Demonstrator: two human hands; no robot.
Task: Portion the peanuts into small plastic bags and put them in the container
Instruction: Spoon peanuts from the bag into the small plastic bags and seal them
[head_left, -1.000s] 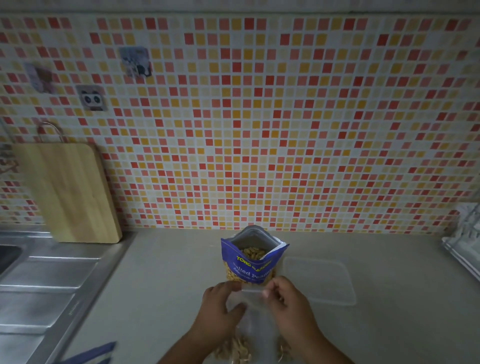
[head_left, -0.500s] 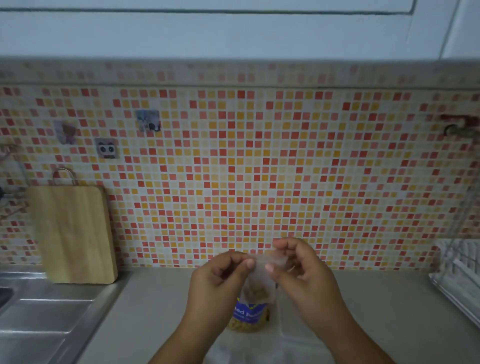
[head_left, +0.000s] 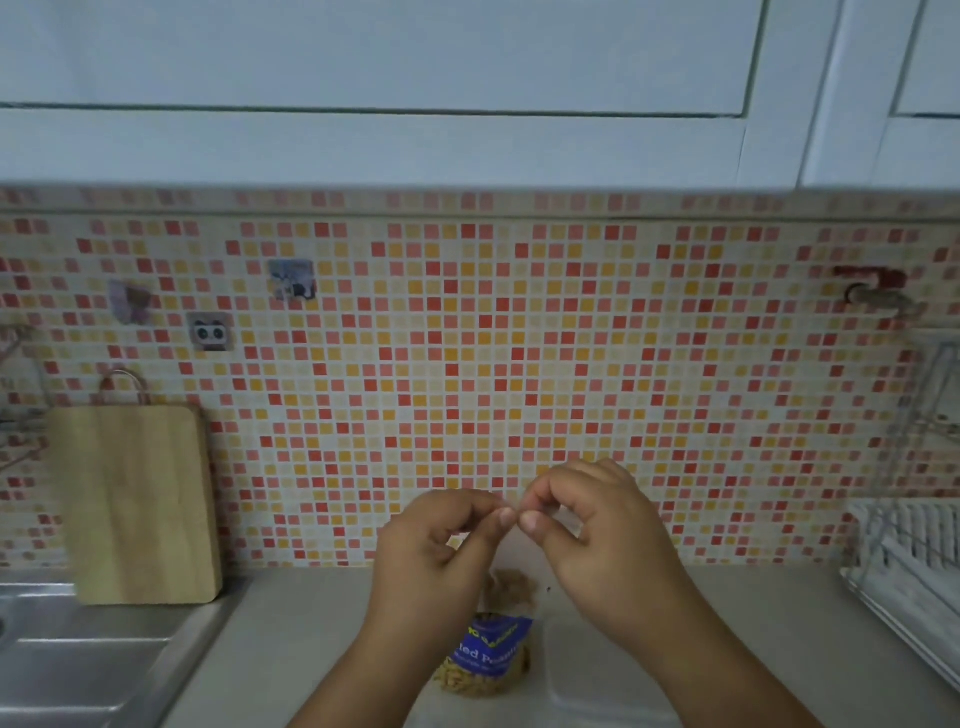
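Mosaic wall (head_left: 467, 364) | L hand (head_left: 431, 551) + R hand (head_left: 597, 535) pinch clear bag (head_left: 508, 561) — peanuts (head_left: 511, 590) low

The left hand (head_left: 434, 551) is staying at 9 o'clock of the right hand (head_left: 597, 535). Each is pinching the top of the small plastic bag (head_left: 511, 590) between thumb and forefinger, with the tips nearly touching. The forearms are lying toward 7 and 5 o'clock.

I see a wooden cutting board (head_left: 135, 499) leaning on the tiled wall (head_left: 467, 364), beside the steel sink (head_left: 78, 654); a dish rack (head_left: 909, 566) stands at right.
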